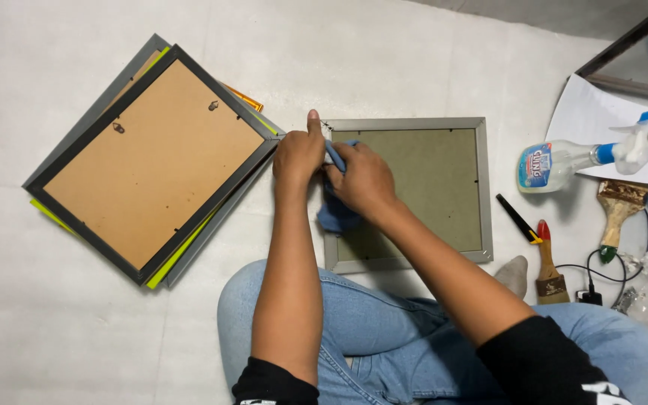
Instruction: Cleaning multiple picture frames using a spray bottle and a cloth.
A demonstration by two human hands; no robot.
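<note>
A silver picture frame (pixel 481 187) lies flat on the white floor in front of my crossed legs, its greenish inner panel facing up. My left hand (pixel 297 154) presses on the frame's upper left corner, thumb pointing up. Right beside it, my right hand (pixel 361 178) is closed around a blue cloth (pixel 336 214), which hangs down over the frame's left edge. The two hands touch at that corner.
A stack of frames (pixel 151 161), brown backing up, lies at the left. At the right are a spray bottle (pixel 583 157) on white paper, two paintbrushes (pixel 618 206), a black and yellow cutter (pixel 519 220), a cable, crumpled plastic and a glass pane's edge.
</note>
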